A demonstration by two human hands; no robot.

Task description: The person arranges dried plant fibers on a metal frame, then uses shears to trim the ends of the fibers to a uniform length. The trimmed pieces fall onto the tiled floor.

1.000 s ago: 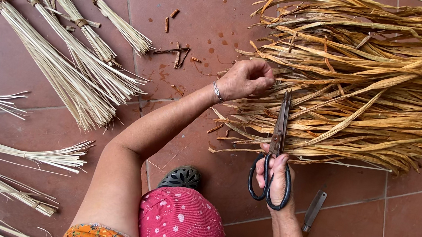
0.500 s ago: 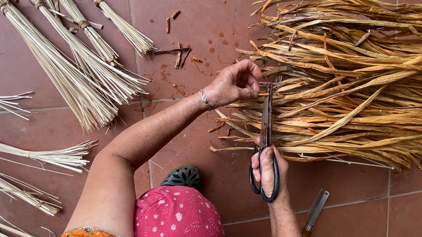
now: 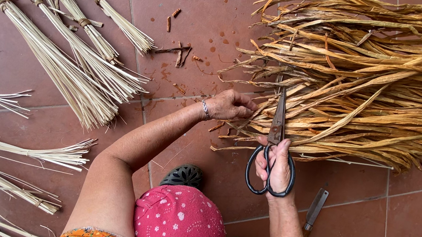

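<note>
You've got one view only, from the camera on your head, and it's pointing almost straight down at the reddish-brown tiled floor (image 3: 209, 5). It sits high enough that your pink dotted head covering (image 3: 179, 222) fills the bottom edge and both forearms run up into the frame. The heap of dry golden-brown leaf strips (image 3: 366, 78) takes the upper right, and the tied bundles of pale thin straw sticks (image 3: 63, 57) fan across the left. Nothing's really close: everything sits about an arm's reach below the lens.
</note>
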